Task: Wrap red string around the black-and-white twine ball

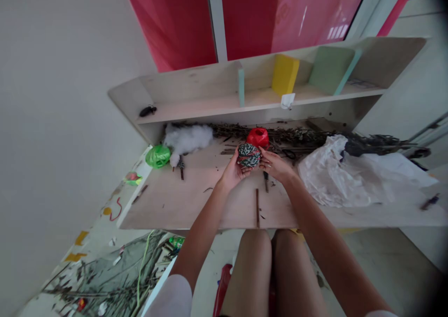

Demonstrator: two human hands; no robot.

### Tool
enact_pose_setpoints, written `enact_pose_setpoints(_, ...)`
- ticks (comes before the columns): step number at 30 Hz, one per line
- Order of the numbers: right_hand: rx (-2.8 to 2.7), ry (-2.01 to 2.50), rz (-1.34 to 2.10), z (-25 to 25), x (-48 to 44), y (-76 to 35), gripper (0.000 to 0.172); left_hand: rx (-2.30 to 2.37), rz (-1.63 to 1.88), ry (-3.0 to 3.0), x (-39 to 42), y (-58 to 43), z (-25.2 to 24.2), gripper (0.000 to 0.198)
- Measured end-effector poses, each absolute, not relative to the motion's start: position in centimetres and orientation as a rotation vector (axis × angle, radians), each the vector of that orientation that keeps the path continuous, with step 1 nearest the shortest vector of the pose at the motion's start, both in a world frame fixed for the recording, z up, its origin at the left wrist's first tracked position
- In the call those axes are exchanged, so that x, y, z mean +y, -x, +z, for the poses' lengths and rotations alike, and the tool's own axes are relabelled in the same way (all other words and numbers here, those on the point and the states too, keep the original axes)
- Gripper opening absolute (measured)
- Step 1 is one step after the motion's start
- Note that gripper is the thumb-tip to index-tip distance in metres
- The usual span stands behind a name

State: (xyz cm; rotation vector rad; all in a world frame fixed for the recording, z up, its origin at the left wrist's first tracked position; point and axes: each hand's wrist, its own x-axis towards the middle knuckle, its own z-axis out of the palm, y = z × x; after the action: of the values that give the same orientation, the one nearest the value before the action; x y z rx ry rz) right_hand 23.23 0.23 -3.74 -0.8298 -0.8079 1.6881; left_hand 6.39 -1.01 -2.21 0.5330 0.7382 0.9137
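A ball of twine (248, 155), mottled dark green and white with some red, is held up over the desk. My left hand (235, 171) cups it from the left and below, fingers curled under it. On the right side, the fingers of my right hand (275, 165) close against the same ball. Just behind it sits a roll of red plastic string (258, 137). Below my right hand lies a small dark-handled tool (266, 181), partly hidden. A thin brown stick (257, 208) rests near the desk's front edge.
White stuffing (191, 138) and a green string roll (157, 157) lie at the left. Dry twigs (227, 130) run along the back beneath a shelf (196, 109). A crumpled white plastic bag (350, 179) covers the right side. More sticks (115, 291) litter the floor at lower left.
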Motion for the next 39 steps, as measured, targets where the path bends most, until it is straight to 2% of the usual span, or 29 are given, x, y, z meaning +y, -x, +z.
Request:
enact_pose_setpoints(15,-0.869,0.836,1.726,-3.9,0.1,-23.5,0.037,0.841,0.93,-0.618,-0.8,-6.5,-2.7,0.065)
enact_pose_setpoints(22,-0.86,0.806,1.773,-3.6,-0.2,-23.5,0.038,1.277,1.274,-0.895,-1.0,-7.3,-3.0,0.053)
enact_pose_setpoints(26,-0.85,0.82,1.768,-3.4,-0.3,-23.3,0.038,1.296,1.417,-0.92,-0.7,-7.3,-3.3,0.045)
enact_pose_setpoints(32,-0.836,0.817,1.71,-3.6,0.0,-23.4,0.039,1.165,1.303,-0.953,-1.2,-7.3,-3.1,0.048)
enact_pose_setpoints(39,-0.867,0.827,1.757,-3.6,0.0,-23.6,0.035,1.032,1.2,-1.064,-1.6,-8.0,-2.9,0.04)
